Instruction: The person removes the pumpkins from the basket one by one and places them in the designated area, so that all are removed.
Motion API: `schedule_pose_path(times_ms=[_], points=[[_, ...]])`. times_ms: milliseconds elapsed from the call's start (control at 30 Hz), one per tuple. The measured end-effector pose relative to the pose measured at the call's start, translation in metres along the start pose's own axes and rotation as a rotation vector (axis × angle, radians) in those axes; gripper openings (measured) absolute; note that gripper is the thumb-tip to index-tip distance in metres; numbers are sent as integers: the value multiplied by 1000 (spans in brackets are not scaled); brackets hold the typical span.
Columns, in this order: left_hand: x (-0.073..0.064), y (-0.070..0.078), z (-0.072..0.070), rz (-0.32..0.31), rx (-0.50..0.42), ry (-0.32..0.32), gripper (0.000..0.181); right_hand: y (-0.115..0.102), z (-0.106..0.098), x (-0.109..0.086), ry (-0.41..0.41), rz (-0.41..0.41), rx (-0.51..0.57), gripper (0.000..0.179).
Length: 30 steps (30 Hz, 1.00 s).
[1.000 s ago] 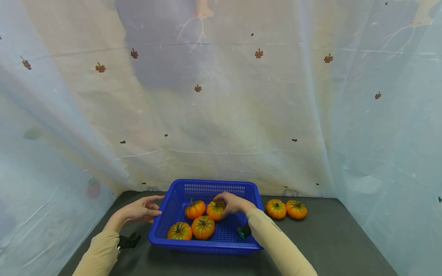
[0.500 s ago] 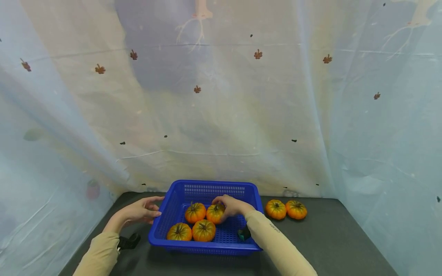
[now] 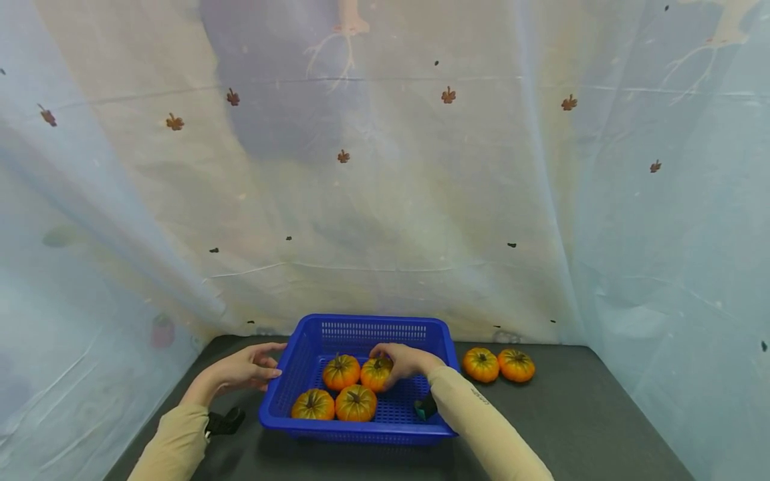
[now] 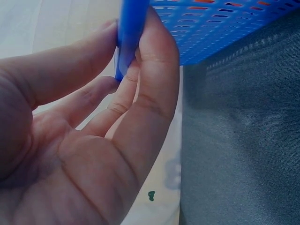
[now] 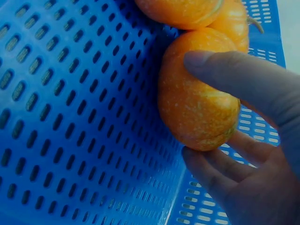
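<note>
A blue perforated plastic basket stands on the dark table with several small orange pumpkins inside. My left hand pinches the basket's left rim between thumb and fingers, as the left wrist view shows. Inside the basket, my right hand grips the back right pumpkin, thumb on one side and fingertips on the other. That pumpkin sits against its neighbours: a back left pumpkin and a front pumpkin. Another pumpkin lies at the basket's front left.
Right of the basket, two more pumpkins, one beside the other, rest on the dark table. A pale printed curtain hangs behind the table and along both sides. Black straps show at the wrists.
The right hand and its pumpkin have shifted very slightly within the basket, and the front pumpkin beside it has edged a little toward the basket's front. The left hand stays on the rim.
</note>
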State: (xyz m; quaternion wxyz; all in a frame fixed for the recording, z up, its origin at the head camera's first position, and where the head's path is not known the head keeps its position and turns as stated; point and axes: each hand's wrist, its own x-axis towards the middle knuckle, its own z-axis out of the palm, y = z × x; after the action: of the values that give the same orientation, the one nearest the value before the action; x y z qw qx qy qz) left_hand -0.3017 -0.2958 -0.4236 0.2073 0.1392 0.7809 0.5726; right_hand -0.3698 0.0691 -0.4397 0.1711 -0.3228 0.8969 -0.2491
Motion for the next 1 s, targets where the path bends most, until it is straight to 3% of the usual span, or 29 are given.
schedule_pose_path(times_ms=[400, 1000], points=[[0, -2, 1, 15, 39, 23, 77, 2, -19, -14, 13, -44, 12, 59], [-1, 0, 3, 0, 27, 35, 77, 11, -59, -43, 70, -197, 114, 65]])
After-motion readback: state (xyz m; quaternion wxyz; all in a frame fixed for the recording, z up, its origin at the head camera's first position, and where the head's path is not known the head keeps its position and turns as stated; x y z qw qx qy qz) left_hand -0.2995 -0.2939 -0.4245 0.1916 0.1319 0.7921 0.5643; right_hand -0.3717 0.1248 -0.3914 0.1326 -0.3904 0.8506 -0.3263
